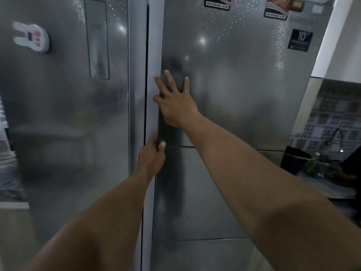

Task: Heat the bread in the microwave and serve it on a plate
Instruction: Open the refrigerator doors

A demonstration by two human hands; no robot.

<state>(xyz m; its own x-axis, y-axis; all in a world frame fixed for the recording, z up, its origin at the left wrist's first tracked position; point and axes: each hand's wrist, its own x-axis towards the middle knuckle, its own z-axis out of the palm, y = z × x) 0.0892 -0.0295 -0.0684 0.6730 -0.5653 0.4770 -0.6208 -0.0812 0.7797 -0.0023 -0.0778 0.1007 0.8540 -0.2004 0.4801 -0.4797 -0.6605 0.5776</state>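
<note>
A tall silver side-by-side fridge fills the view, both doors closed. My left hand grips the vertical handle edge of the right door, fingers curled around the edge near the central seam. My right hand rests flat on the same door higher up, fingers spread. No bread, microwave or plate is in sight.
The left fridge door carries a white rabbit-shaped timer and a display panel. At the right, a counter holds a black container, a green bottle and a sink tap before a tiled wall.
</note>
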